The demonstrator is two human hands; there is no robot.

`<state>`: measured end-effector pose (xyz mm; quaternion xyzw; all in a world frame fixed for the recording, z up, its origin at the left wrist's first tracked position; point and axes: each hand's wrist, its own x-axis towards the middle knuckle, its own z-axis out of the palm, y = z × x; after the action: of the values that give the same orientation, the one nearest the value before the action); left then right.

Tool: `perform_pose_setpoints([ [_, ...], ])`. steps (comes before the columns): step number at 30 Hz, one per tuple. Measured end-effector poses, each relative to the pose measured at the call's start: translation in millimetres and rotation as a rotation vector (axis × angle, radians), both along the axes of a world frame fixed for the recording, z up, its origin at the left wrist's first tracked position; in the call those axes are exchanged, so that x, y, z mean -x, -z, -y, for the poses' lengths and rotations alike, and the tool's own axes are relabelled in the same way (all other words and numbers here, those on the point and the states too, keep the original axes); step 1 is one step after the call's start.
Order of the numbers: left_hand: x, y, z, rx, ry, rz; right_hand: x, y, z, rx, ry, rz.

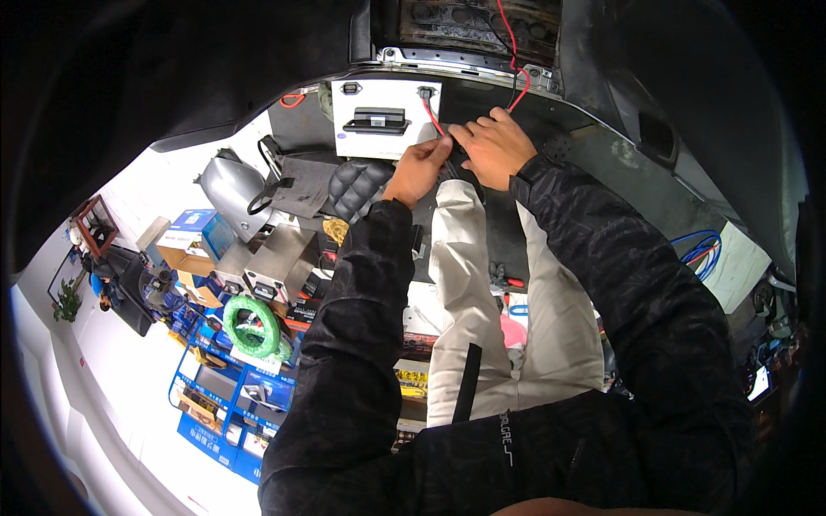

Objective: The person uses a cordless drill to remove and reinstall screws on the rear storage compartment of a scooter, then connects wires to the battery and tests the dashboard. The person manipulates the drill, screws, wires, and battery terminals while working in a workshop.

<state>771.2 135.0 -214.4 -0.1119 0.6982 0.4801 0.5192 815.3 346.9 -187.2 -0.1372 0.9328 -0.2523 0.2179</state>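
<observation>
Ahead of me my left hand (pixel 419 170) pinches with thumb and fingertips. A red cable (pixel 433 117) runs down to those fingertips from a socket on the white metal case (pixel 387 144), which has a black handle (pixel 375 121). Close beside it my right hand (pixel 495 148) is closed, its fingers curled towards the left fingertips. Another red wire (pixel 526 84), with a black one along it, drops from above and passes behind the right hand. The fingers hide the cable ends, so I cannot tell whether they touch. Dark strands (pixel 449 167) hang just below the hands.
A metal rail (pixel 465 64) crosses above the case. Black quilted padding (pixel 360 191) and a silver curved shell (pixel 237 191) lie to the left. Further left are an open blue carton (pixel 196 236), a green ring-shaped coil (pixel 251 327) and a blue shelf rack (pixel 225 383). Blue cable (pixel 705 249) lies right.
</observation>
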Motion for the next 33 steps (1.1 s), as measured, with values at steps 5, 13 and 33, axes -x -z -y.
perform_pose_setpoints([
  [5,-23.0,-10.8,5.8,-0.220,-0.153,-0.133,-0.8,8.6,-1.3,0.021,-0.108,0.021],
  [13,-34.5,-17.1,4.8,0.214,0.324,-0.489,0.8,11.3,1.8,0.035,-0.149,0.120],
  [33,-13.2,-14.0,0.4,0.217,0.612,-0.693,-4.9,31.0,-9.0,0.188,-0.050,0.171],
])
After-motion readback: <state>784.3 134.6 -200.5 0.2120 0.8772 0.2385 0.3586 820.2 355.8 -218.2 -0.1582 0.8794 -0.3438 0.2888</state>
